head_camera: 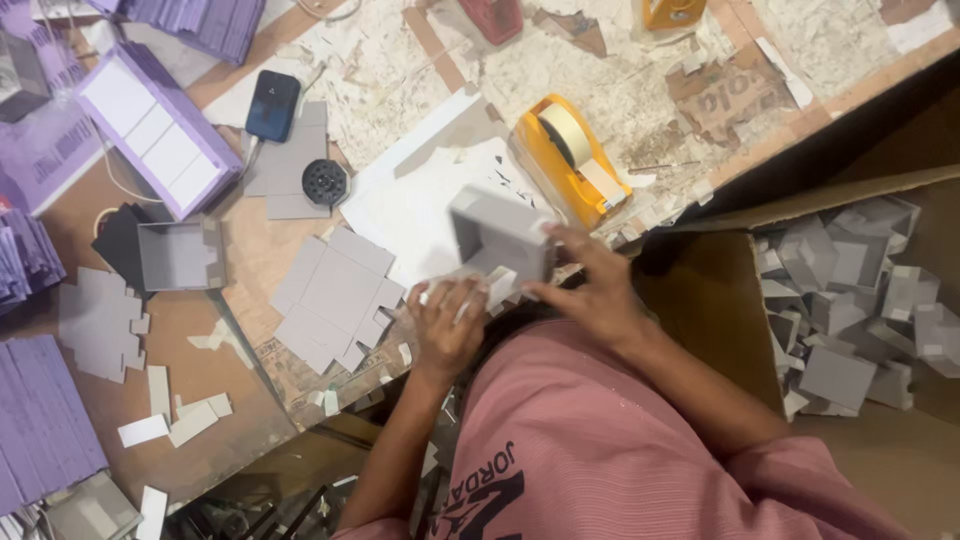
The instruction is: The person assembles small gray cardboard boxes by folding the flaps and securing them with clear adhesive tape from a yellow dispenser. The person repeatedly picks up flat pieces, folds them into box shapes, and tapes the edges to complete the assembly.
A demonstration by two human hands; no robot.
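Box in hand: small grey card box [500,237], square, open-topped, held tilted over white sheet [415,205] at worktable [640,95] edge, just in front of the person's chest. Looks formed; walls up.
L hand [447,318]: curled, fingers bent round lower front edge of the box; small white strip seen at fingertips, prob. tape, can't tell for sure.
R hand [590,285]: partly spread, thumb & fingers pressed on right side/corner of the box; nothing else gripped.
Done so far (judged): many finished grey boxes heaped in big brown carton [725,330] at right, pile [850,300] loose & jumbled. One more formed box [180,255] set on table at left, apart from hands.
Left to do (judged): flat die-cut grey blanks [335,295] stacked just left of L hand, cross-shaped w/ tabs; another lot of blanks [100,320] further left. So a fair amt. unfolded yet; share done can't be told.
Tape: yellow dispenser [570,160] w/ pale paper-like roll, near R hand, just beyond the box.
Materials: grey board matt, stiff, clean-cut edges. Table top rough, covered w/ torn paper & glue residue. Carton corrugated, brown.
Other: purple card stacks [40,420] at left edge; purple tray w/ white panels [150,130]; dark phone [272,105]; round black object [325,182] on a grey blank; white offcut strips [170,420] lower left.
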